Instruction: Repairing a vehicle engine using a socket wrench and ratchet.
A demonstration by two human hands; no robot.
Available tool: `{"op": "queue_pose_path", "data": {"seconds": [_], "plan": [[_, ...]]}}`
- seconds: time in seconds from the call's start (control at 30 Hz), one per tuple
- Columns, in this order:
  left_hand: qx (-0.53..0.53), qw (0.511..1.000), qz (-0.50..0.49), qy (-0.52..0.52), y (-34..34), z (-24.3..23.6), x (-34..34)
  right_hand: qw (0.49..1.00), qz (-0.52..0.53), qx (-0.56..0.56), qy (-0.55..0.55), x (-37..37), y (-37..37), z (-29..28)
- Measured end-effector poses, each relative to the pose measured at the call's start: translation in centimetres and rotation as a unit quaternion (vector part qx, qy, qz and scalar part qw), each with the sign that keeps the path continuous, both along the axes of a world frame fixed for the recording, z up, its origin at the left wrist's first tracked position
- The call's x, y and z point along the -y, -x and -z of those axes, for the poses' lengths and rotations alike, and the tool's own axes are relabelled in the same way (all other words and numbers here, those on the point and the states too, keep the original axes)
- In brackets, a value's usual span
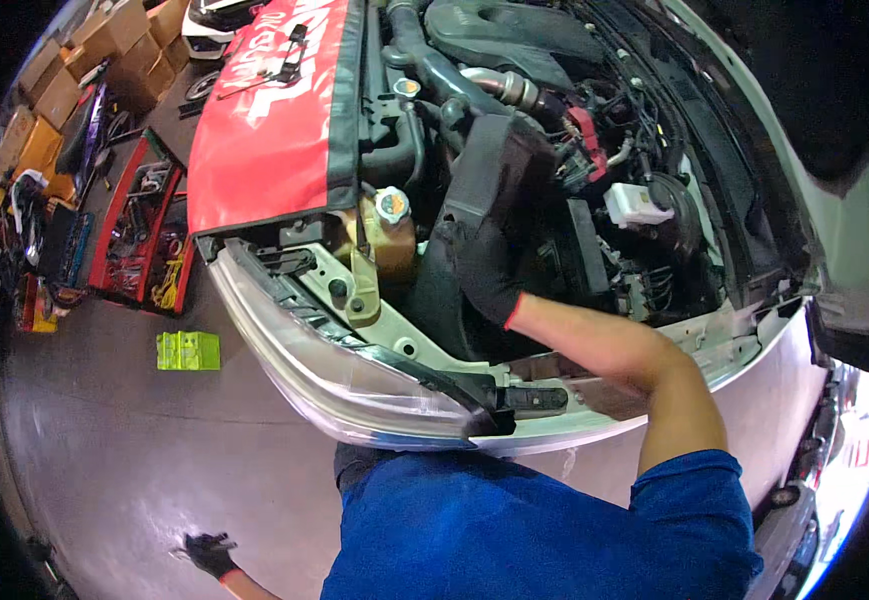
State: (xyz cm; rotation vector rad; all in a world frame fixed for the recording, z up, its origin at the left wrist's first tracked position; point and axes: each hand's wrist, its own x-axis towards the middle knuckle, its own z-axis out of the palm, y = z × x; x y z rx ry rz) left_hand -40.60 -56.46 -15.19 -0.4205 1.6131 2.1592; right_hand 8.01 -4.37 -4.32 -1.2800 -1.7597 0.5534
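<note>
I lean over a white car's open engine bay [594, 150]. My right hand [486, 270], in a black glove with a red cuff, reaches down into the bay and grips a black flat engine part [499, 165] that stands up from the middle. A yellowish coolant tank with a white cap [391, 207] sits just left of that hand. My left hand [209, 552], also in a black glove, hangs out over the floor at the lower left, fingers apart and holding nothing. My blue shirt [514, 530] fills the lower edge.
A red fender cover [274, 110] drapes the car's left side above the headlight [354, 385]. A white fluid reservoir [636, 205] sits at right. On the floor lie a yellow-green box [188, 350], red tool trays [144, 225] and cardboard boxes [104, 45].
</note>
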Motion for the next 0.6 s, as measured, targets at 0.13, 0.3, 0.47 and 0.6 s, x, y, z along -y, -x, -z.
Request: {"op": "queue_pose_path", "data": {"seconds": [0.13, 0.3, 0.47, 0.6], "plan": [[0.079, 0.997, 0.006, 0.025, -2.8, 8.9, 9.1, 0.980, 0.011, -0.179, 0.084, 3.2, 1.2, -8.3], [0.197, 0.976, -0.043, 0.085, -4.4, 20.4, 17.2, 0.963, -0.036, 0.085, -0.254, -1.8, -5.0, -14.9], [0.217, 0.959, 0.100, 0.155, -6.6, 18.6, 15.9, 0.770, -0.064, 0.420, -0.477, -7.3, -7.9, -23.7], [0.172, 0.966, 0.088, 0.174, -5.7, 15.3, 11.7, 0.505, 0.098, 0.459, -0.724, -3.7, 2.0, -25.1]]}}
